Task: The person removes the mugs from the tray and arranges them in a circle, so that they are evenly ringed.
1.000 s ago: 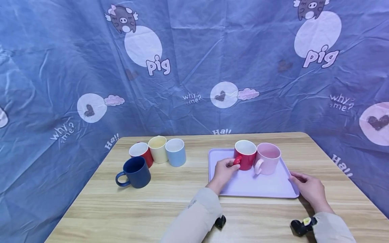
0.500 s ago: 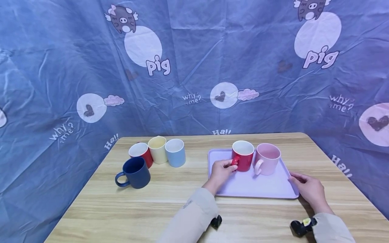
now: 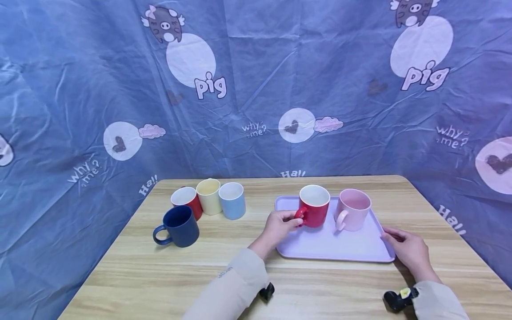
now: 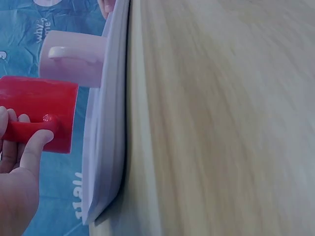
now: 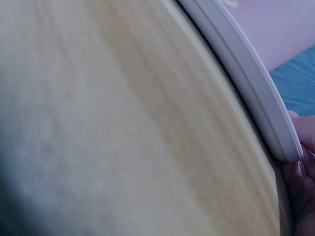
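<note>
My left hand (image 3: 278,227) pinches the handle of a red mug (image 3: 318,213) with a white inside. The mug stands upright over the left part of a lilac tray (image 3: 332,249). In the left wrist view, a gap shows between the base of this red mug (image 4: 49,98) and the tray rim (image 4: 110,123). To its right, a pink mug (image 3: 356,213) sits on the tray, handle toward the front. My right hand (image 3: 409,251) grips the tray's right edge near the front corner. In the right wrist view, its thumb (image 5: 306,129) lies at the rim, with fingers below.
On the left of the wooden table (image 3: 168,284) stand a dark blue mug (image 3: 184,233), another red mug (image 3: 194,206), a cream mug (image 3: 210,202) and a light blue mug (image 3: 233,206). A blue printed cloth (image 3: 248,80) hangs behind the table.
My left hand has drawn the red mug leftward, away from the pink mug, widening the gap between them. My right hand stays at the tray edge.
</note>
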